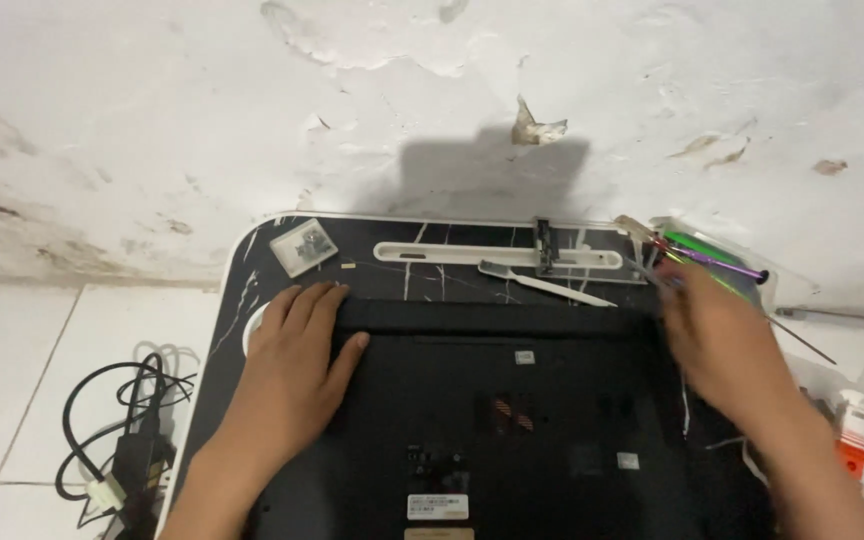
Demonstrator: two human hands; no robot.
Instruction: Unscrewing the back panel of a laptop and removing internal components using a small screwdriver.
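A black laptop (512, 420) lies bottom side up on a small black marble-patterned table (432, 235). My left hand (297, 365) rests flat on the laptop's far left corner, fingers spread. My right hand (717, 335) is blurred at the laptop's far right corner, reaching toward a clear box of tools (717, 262) with purple and green handles; whether it grips anything I cannot tell.
A white plastic bar (497, 255), a white pry tool (542, 285) and a small clear square case (303, 246) lie at the table's far edge. Black cables with a power adapter (122, 430) sit on the white tiled floor at left. An orange and white object (855, 432) is at right.
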